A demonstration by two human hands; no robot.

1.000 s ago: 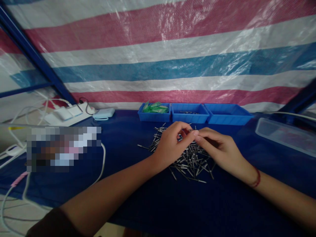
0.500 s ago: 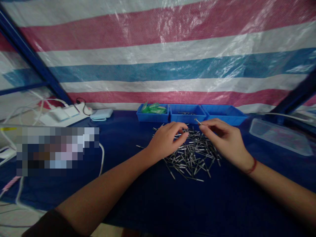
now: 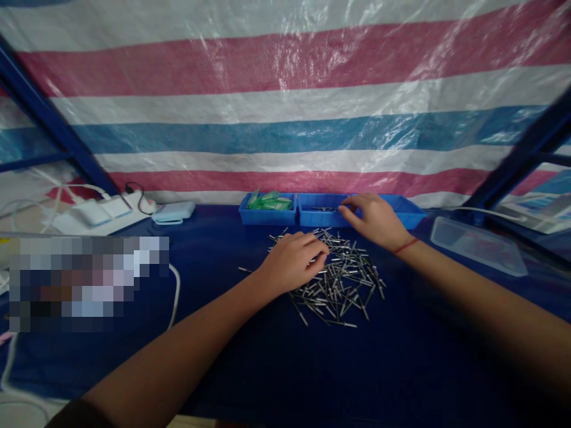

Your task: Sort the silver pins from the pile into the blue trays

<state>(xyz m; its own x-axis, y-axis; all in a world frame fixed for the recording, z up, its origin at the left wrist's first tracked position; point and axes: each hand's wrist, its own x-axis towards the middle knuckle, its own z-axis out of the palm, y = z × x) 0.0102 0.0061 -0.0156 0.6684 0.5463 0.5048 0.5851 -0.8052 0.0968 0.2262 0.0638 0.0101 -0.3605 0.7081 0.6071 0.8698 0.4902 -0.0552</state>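
Note:
A heap of blind rivets [image 3: 341,285] with thin silvery shanks lies loosely spread on the dark blue table. My left hand [image 3: 297,258] rests low over the heap's left side, its fingers curled in toward the thumb; whatever lies between the fingertips is hidden. My right hand [image 3: 372,220] hovers over the middle blue bin [image 3: 319,221], its thumb and forefinger slightly apart and no rivet visible between them. A few rivets [image 3: 325,208] lie inside that bin, close to the right fingertips.
Left of the middle bin stands a blue bin [image 3: 267,219] with green plastic packets; another blue bin [image 3: 413,217] is partly behind my right hand. A clear plastic lid [image 3: 479,246] lies at right. Far left are a white power strip [image 3: 104,211], cables and a light-blue pouch [image 3: 173,212].
My right hand has moved from above the heap to the middle bin, and the rivet it pinched no longer shows. My left hand has lowered onto the heap, fingers curling in. The view has shifted slightly.

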